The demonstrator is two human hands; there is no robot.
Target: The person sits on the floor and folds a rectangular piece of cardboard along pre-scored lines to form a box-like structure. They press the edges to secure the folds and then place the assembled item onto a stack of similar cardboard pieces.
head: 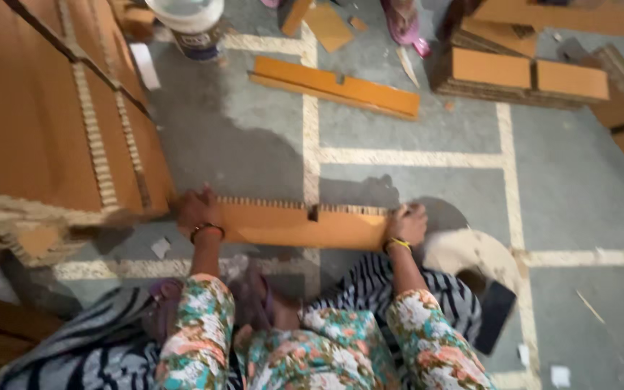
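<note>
I see my left hand (195,209) closed over the left end of an orange cardboard strip (297,225) with a notch in its top edge, and my right hand (407,222) gripping its right end. The strip lies across the grey floor (413,173) at lower centre. A large cardboard panel (45,108) fills the upper left, a white bucket (191,22) stands at top, and another notched strip (337,88) lies beyond.

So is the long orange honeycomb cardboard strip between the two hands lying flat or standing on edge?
On edge, it seems: the cardboard strip shows its orange face, honeycomb edge uppermost, left hand and right hand gripping its ends.
</note>
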